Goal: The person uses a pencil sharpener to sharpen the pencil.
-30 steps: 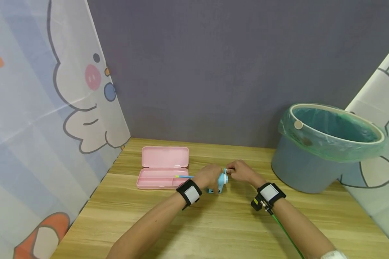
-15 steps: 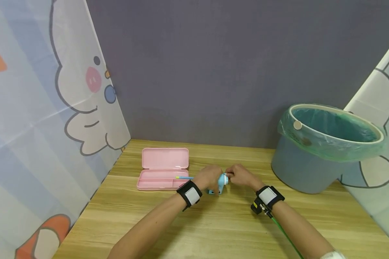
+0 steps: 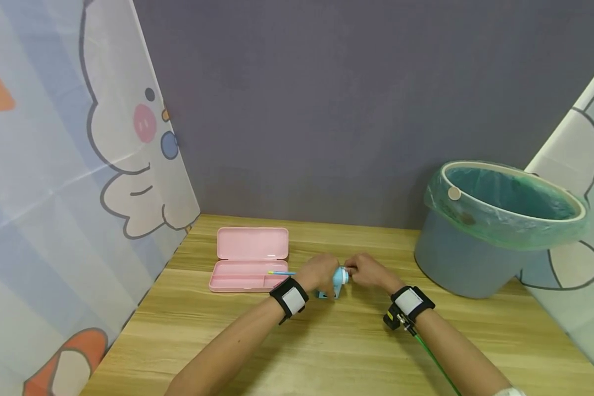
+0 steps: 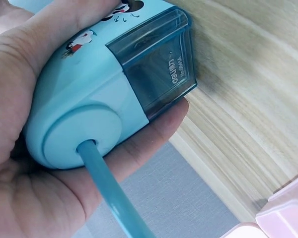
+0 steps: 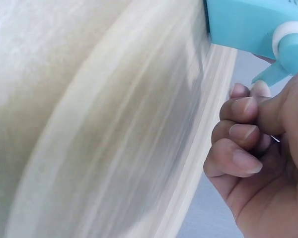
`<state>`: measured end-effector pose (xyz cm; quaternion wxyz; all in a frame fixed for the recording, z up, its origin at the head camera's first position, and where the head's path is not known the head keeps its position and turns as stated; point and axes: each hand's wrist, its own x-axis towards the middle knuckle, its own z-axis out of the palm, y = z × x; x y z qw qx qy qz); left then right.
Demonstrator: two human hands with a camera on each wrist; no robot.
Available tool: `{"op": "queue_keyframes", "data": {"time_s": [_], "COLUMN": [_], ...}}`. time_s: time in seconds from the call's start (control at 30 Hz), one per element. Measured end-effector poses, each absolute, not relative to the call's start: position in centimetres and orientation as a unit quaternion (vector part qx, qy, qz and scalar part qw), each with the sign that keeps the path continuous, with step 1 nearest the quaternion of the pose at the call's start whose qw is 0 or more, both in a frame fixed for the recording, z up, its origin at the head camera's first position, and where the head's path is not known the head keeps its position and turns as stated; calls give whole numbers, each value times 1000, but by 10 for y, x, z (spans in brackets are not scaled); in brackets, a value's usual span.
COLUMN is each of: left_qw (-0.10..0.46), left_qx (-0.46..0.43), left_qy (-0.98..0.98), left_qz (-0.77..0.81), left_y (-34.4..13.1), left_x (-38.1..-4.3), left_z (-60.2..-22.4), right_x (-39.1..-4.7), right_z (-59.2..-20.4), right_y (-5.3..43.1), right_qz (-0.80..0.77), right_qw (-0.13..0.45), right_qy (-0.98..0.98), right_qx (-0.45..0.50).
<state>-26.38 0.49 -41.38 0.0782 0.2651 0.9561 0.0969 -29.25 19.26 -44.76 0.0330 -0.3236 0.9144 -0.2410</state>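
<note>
My left hand point(image 3: 318, 273) grips a light-blue crank pencil sharpener point(image 4: 99, 94), fingers and thumb wrapped around its body. Its shavings drawer is see-through dark blue and faces outward in the left wrist view. A blue pencil point(image 4: 114, 193) sticks into the round hole at the sharpener's front; its yellow-tipped end reaches over the pencil case in the head view. On the sharpener's other side, my right hand point(image 3: 369, 270) pinches the end of the light-blue crank handle point(image 5: 272, 73) between thumb and fingers. The pencil's point is hidden inside the sharpener.
An open pink pencil case point(image 3: 237, 282) with divided compartments lies left of the sharpener on the wooden table point(image 3: 326, 352). At the right stands a grey-blue bucket point(image 3: 455, 258) lined with a green plastic bag point(image 3: 505, 228). A grey wall rises behind the table.
The crank handle stood upright a second ago and has since turned down, with my right hand lower. My left hand keeps its grip on the sharpener in the same place.
</note>
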Motion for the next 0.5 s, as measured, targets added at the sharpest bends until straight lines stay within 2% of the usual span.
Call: {"op": "queue_keyframes", "data": {"time_s": [0.5], "left_qw": [75], "left_qx": [263], "left_qy": [953], "left_qz": [126], "left_y": [3], "left_x": [-262], "left_z": [-415], "right_x": [-277], "right_z": [-467], "right_y": [193], "right_qz": [-253], "right_qw": [50], "right_qy": [911], "right_qx": [-320]}}
